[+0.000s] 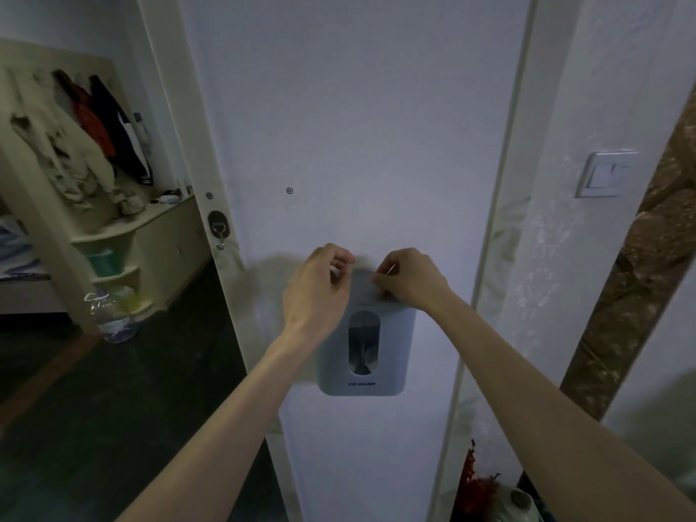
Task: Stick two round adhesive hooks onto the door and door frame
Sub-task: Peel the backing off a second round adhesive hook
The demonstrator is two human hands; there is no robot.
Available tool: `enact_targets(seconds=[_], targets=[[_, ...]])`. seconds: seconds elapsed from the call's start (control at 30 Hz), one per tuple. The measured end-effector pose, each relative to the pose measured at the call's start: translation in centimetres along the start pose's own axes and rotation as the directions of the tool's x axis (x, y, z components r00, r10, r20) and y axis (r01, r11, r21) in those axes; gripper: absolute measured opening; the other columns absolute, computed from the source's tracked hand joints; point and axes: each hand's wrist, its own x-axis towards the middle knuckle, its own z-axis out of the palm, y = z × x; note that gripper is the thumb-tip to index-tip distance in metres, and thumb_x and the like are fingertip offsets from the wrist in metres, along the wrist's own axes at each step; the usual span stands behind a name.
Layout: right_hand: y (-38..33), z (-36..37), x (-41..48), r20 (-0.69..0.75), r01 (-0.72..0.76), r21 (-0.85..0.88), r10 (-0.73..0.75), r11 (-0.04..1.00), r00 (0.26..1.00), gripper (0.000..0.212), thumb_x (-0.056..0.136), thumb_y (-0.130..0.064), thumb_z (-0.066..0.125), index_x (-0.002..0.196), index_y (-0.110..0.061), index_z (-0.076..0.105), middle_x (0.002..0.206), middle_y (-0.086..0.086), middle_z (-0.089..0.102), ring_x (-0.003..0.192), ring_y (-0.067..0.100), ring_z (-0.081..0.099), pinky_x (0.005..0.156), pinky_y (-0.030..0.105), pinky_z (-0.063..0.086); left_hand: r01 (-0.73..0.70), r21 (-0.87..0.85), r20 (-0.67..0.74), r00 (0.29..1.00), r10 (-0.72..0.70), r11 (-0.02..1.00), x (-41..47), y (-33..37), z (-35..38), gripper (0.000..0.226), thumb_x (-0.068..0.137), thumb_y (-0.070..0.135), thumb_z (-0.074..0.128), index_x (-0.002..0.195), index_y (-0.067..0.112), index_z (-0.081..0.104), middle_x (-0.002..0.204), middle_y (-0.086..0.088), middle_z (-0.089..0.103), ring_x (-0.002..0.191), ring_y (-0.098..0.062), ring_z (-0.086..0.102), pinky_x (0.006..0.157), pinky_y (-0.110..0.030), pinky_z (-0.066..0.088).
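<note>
One round black adhesive hook (217,223) with a metal hanger is stuck on the pale strip (226,205) along the left edge of the white door panel (357,126). Both my hands are raised in front of the panel, close together, just above a grey cup holder (363,352). My left hand (320,292) is curled, its fingertips pinching a small pale item that is mostly hidden; it looks like the second hook. My right hand (408,276) pinches a thin shiny sliver (391,269), like a backing film, between thumb and forefinger.
A light switch (604,175) sits on the wall to the right, past a white frame strip (501,220). On the left, an open room shows shelves with hanging clothes (86,145) and a water jug (111,314) on the dark floor. Red decoration (476,487) lies low right.
</note>
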Motion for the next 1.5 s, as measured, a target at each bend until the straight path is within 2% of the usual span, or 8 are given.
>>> enact_targets(seconds=[0.13,0.23,0.4,0.63,0.8,0.97,1.17,1.5], targets=[[0.3,-1.2,-0.3,-0.001,0.040,0.192,-0.041,0.981,0.999,0.012,0.095,-0.025,0.072,0.085,-0.020,0.071,0.076,-0.004,0.080,0.076,0.017,0.076,0.075,0.036,0.062,0.024,-0.035,0.010,1.000,-0.024,0.999,-0.1,0.8,0.4,0.015,0.096,0.019,0.065,0.101,0.033,0.067,0.098,0.017,0.068,0.078,-0.004,0.063,0.075,-0.041,0.060],[0.1,-2.8,-1.1,0.063,0.077,0.451,-0.118,0.889,0.991,0.010,0.096,-0.017,0.073,0.089,-0.010,0.073,0.078,0.003,0.081,0.067,0.012,0.072,0.063,0.023,0.057,0.041,-0.087,0.074,0.997,-0.035,0.995,0.0,1.6,0.6,0.018,0.093,0.025,0.073,0.107,0.035,0.067,0.104,0.014,0.069,0.084,-0.005,0.067,0.081,-0.039,0.060],[1.1,-4.6,-2.1,0.181,0.049,0.685,-0.235,0.727,0.955,0.009,0.101,-0.015,0.068,0.099,-0.008,0.073,0.085,0.005,0.078,0.078,0.012,0.072,0.067,0.017,0.056,0.082,-0.274,0.195,0.980,-0.029,0.958,-0.4,2.6,0.3,0.027,0.096,0.019,0.072,0.122,0.029,0.069,0.101,0.008,0.072,0.089,-0.002,0.069,0.078,-0.014,0.053],[2.1,-4.5,-2.6,0.238,-0.045,0.872,-0.341,0.488,0.909,0.016,0.104,-0.010,0.060,0.093,-0.007,0.071,0.082,0.007,0.068,0.072,0.015,0.062,0.071,0.022,0.057,-0.076,-0.117,0.127,0.988,0.091,0.990,-1.5,2.9,-0.1,0.038,0.090,0.022,0.081,0.124,0.034,0.070,0.117,0.011,0.063,0.098,0.003,0.067,0.085,-0.012,0.052],[1.6,-4.7,-3.3,0.190,-0.060,0.922,-0.313,0.383,0.930,0.018,0.104,-0.012,0.061,0.089,-0.010,0.071,0.082,0.005,0.069,0.083,0.024,0.063,0.071,0.022,0.057,0.163,-0.185,0.256,0.960,-0.113,0.969,-1.3,3.5,-0.8,0.018,0.097,0.033,0.075,0.110,0.022,0.075,0.099,0.003,0.080,0.073,-0.004,0.073,0.061,-0.012,0.052],[0.4,-4.5,-3.8,0.117,0.028,0.840,-0.231,0.542,0.966,0.011,0.100,-0.018,0.069,0.093,-0.010,0.072,0.081,0.003,0.073,0.076,0.015,0.068,0.073,0.023,0.057,0.106,-0.234,0.120,0.990,-0.079,0.967,-0.1,3.6,-1.7,0.010,0.097,0.018,0.073,0.090,0.026,0.073,0.083,0.004,0.081,0.066,-0.012,0.073,0.069,-0.031,0.060],[-1.7,-3.9,-4.5,0.074,0.101,0.614,-0.185,0.783,0.980,0.034,0.096,-0.041,0.074,0.097,-0.008,0.080,0.084,0.003,0.082,0.078,0.013,0.077,0.072,0.018,0.061,-0.205,0.239,-0.097,0.968,0.233,0.949,0.2,4.4,-2.7,0.003,0.098,0.034,0.069,0.097,0.033,0.072,0.086,0.020,0.069,0.070,-0.005,0.063,0.063,-0.029,0.051],[-1.2,-3.5,-3.8,-0.028,0.187,0.481,-0.198,0.857,0.980,0.021,0.104,-0.023,0.060,0.097,-0.016,0.078,0.091,-0.004,0.082,0.089,0.012,0.077,0.082,0.028,0.064,-0.439,0.250,0.022,0.894,0.448,0.863,1.0,2.3,-3.0,0.017,0.102,0.036,0.067,0.113,0.036,0.078,0.105,0.020,0.072,0.090,-0.002,0.064,0.062,-0.025,0.052]])
